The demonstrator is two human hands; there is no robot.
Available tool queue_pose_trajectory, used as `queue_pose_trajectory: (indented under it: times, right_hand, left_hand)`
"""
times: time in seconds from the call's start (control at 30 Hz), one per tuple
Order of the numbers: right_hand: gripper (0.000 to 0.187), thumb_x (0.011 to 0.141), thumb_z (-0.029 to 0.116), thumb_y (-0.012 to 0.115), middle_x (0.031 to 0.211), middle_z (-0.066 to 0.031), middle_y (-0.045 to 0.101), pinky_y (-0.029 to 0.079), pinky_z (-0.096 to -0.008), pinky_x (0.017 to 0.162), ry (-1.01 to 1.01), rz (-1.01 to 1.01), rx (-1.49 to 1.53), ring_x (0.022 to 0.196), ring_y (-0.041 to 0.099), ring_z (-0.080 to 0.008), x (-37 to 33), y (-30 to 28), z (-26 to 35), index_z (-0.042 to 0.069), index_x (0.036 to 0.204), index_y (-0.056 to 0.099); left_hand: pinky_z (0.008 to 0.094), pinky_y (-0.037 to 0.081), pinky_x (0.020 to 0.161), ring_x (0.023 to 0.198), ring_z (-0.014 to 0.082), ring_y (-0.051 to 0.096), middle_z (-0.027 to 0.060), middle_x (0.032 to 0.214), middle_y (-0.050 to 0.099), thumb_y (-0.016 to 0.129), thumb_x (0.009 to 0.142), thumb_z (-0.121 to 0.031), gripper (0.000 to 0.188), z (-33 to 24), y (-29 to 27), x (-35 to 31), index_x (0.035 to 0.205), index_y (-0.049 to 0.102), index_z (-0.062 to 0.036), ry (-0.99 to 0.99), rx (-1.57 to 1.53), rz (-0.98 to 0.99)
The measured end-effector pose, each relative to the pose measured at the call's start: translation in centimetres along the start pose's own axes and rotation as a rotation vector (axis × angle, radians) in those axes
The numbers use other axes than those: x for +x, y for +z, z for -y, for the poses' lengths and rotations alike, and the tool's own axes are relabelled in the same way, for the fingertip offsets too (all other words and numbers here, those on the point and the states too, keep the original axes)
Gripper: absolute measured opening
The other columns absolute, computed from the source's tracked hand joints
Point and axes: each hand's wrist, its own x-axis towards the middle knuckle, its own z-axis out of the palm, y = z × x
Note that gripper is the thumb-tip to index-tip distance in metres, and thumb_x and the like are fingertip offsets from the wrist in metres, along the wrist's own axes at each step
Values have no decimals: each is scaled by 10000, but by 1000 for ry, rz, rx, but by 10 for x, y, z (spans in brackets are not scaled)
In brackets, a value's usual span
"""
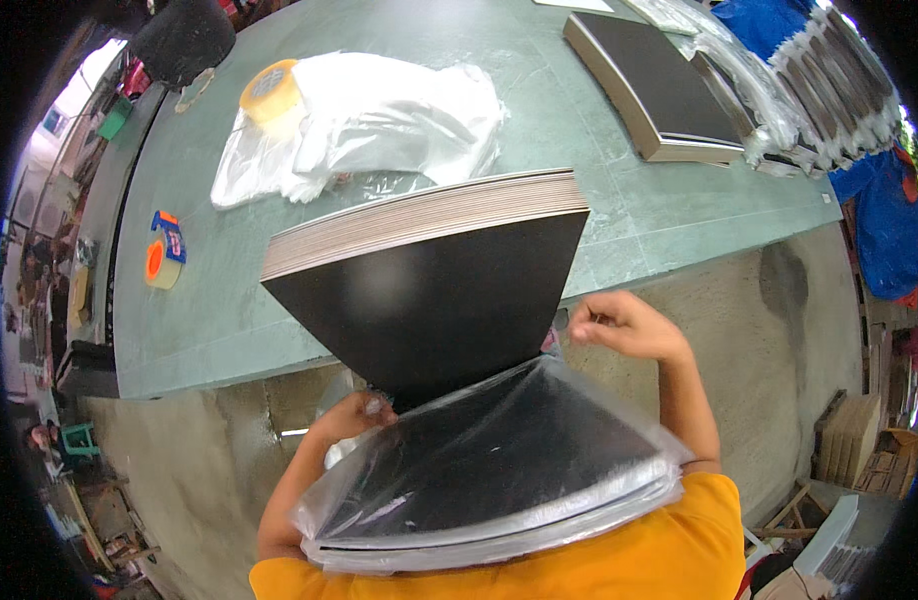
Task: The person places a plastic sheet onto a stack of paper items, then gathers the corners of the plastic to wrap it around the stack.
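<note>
A thick stack of black boards with pale layered edges [429,290] stands tilted in front of me against the table's near edge. Below it, close to my orange shirt, a clear plastic bag [499,460] covers a black flat surface. I cannot tell whether this is the same stack. At the bag's left side, my left hand [364,415] is closed on the clear plastic, its fingertips partly hidden. To the right of the stack, my right hand [629,325] is raised with curled fingers, thumb near forefinger. Whatever it may pinch is too small to see.
The green table [209,320] carries a pile of clear plastic bags [399,115], a yellowish tape roll [272,95] and a blue-and-orange tape dispenser [166,250]. Another black stack [659,85] lies at the far right, beside several plastic-wrapped stacks [829,90].
</note>
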Motion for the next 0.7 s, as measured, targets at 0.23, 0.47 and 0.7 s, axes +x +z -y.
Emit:
queue_pose_trajectory:
  times: [0.23,0.47,0.7]
  right_hand:
    - [349,840,229,524,1122,-170,520,357,-345,910,-301,764,71,1077,471,-262,-4,38,9,1,1105,524]
    - [389,860,282,483,1175,-152,494,334,-329,933,-22,604,-106,1099,453,-276,13,56,-54,10,1137,503]
    - [338,878,240,451,1158,-156,507,332,-354,939,-160,709,119,1104,453,-273,10,44,-13,12,1116,526]
  left_hand:
    - [215,337,462,515,37,408,-17,728,522,578,802,-214,149,3,-12,-14,860,558,-78,-323,-996,-77]
    - [212,381,532,670,55,483,-8,778,554,609,761,-161,167,28,11,-2,886,587,-51,-316,-669,-79]
    - [239,410,570,704,96,514,13,761,554,606,753,-127,144,33,-15,-17,846,575,-22,-127,-708,243]
